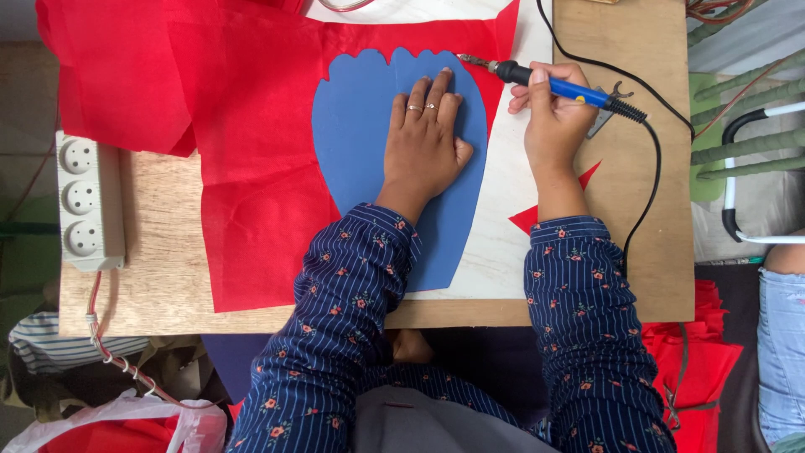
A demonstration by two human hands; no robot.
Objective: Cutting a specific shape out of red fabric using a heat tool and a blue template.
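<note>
A blue petal-shaped template (360, 143) with a scalloped top lies on red fabric (243, 126) spread over a wooden table (159, 243). My left hand (426, 143) presses flat on the template, fingers spread, rings on two fingers. My right hand (549, 113) grips a blue-handled soldering iron (545, 81). Its metal tip (470, 59) touches the fabric at the template's upper right edge. The iron's black cord (650, 176) runs off over the table's right side.
A white power strip (86, 203) with three sockets sits on the table's left edge. A white board (503, 218) lies under the fabric. More red fabric (700, 369) is piled at lower right, a plastic bag (126, 424) at lower left. Another person's knee (784, 302) shows at right.
</note>
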